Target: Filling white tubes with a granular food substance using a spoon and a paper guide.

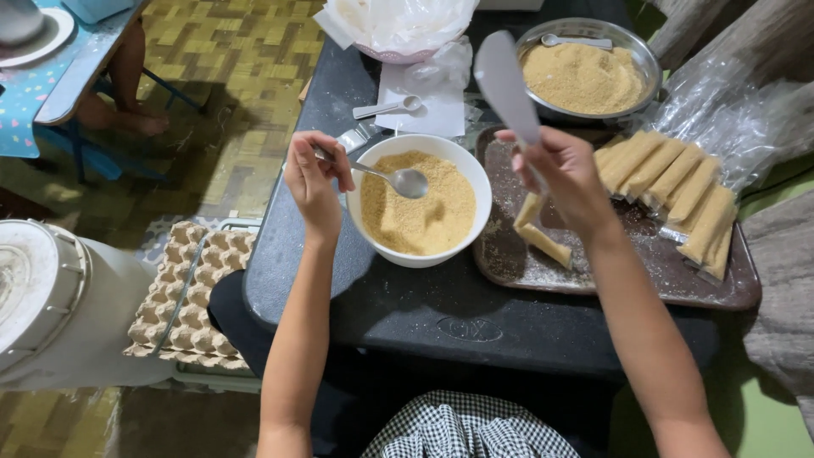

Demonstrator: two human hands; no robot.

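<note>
Head view: both hands busy over a bowl of crumbs on a dark desk.

Left hand (312, 180) has its fingers closed round a metal spoon (409, 181), held just over the white bowl (479, 182) of tan crumbs, mid-desk. Right hand (566, 174) grips a long pale plastic sleeve (506, 85), upright, over the brown tray (593, 280) along the desk's right edge. Filled sticks (678, 182) are lined up on the tray; a metal bowl (638, 47) of crumbs sits at the far edge.
</note>
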